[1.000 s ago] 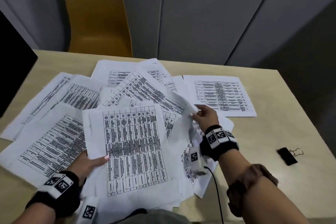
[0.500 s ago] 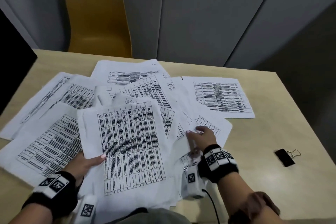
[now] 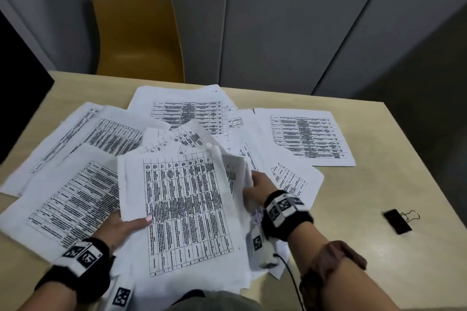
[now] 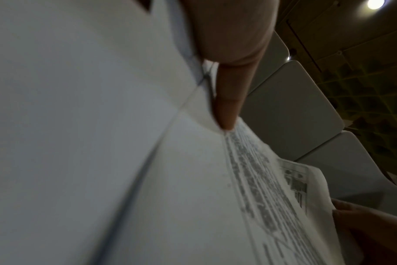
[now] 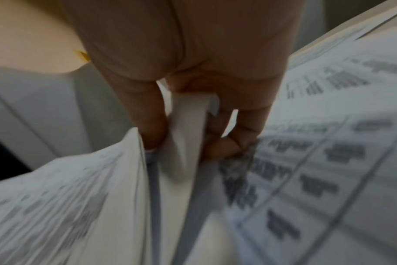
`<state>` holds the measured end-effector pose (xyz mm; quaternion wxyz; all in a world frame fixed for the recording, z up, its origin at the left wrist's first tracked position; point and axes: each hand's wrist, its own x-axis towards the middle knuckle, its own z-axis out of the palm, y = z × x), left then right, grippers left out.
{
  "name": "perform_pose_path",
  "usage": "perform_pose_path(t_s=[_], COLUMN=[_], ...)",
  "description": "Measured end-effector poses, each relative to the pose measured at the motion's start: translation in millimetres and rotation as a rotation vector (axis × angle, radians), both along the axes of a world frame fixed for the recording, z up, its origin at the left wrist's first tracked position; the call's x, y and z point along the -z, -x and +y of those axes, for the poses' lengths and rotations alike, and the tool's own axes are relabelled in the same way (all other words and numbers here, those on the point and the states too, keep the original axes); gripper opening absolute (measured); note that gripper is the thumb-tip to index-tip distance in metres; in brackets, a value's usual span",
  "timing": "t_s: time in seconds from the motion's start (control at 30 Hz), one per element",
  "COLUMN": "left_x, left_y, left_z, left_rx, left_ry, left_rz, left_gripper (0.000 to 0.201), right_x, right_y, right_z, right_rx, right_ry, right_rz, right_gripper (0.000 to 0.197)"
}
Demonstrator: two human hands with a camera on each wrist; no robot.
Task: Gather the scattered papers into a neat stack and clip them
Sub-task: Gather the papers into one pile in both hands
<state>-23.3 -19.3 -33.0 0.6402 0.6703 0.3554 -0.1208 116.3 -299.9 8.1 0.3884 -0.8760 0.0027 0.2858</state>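
Your left hand [image 3: 118, 228] and right hand [image 3: 257, 187] pinch limp, slippery papers [image 3: 187, 209]; grip their edges firmly.

Papers [image 3: 187, 209]: white, black printed tables, dense grid of rows and columns. 
Clip [image 3: 397, 221]: black body, silver wire handles. 
Table [image 3: 379, 184]: pale beige, faint wood grain. 
Chair [image 3: 137, 35]: mustard yellow, plain. 
Wall panels [image 3: 290, 20]: flat grey, thin dark seams. 
Wristbands [image 3: 288, 212]: black, white blocks with black square marker patterns. 
Cuff [image 3: 331, 260] on right forearm: brown. 
Cable [image 3: 290, 278]: black. 
Thumbnail on left hand [image 3: 118, 227]: pale pink.
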Motion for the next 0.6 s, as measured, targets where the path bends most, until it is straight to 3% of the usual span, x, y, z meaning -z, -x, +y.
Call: perform_pose_path(t_s=[0.07, 0.17, 0.23, 0.3, 0.4, 0.5, 0.6], left_x=[0.7, 0.9, 0.5, -0.3, -3.4, -2.6, -2.9], left_y=[0.6, 1.3, 1.9, 2.7, 2.2, 1.5, 1.2], left_z=[-0.3, 0.0, -0.6, -0.8, -2.3, -1.9, -1.5], left_rx=[0.013, 0.003, -0.014, -0.023, -0.018, -0.025, -0.02], left_ry=[-0.026, -0.025, -0.007, 0.003, -0.008, -0.009, -0.022], left_rz=[0.014, 0.031, 0.032, 0.031, 0.041, 0.048, 0.055], left_gripper=[0.063, 0.062, 0.06, 0.058, 0.058, 0.058, 0.06], right_x=[11.3, 9.2, 4.4, 0.0, 1.7, 4.2, 7.1], right_y=[6.0, 1.6, -6.5, -8.5, -5.3, -1.4, 1.1], right_z=[7.7, -11.9, -39.8, -63.0, -69.7, -58.1, -45.1], right_rx=[0.069, 0.447, 0.693, 0.857, 0.898, 0.811, 0.651], right_ry=[0.003, -0.029, 0.177, 0.262, 0.192, 0.012, 0.154], right_rz=[-0.044, -0.159, -0.202, -0.121, -0.065, -0.069, -0.111], right_gripper=[0.019, 0.04, 0.051, 0.064, 0.078, 0.079, 0.079])
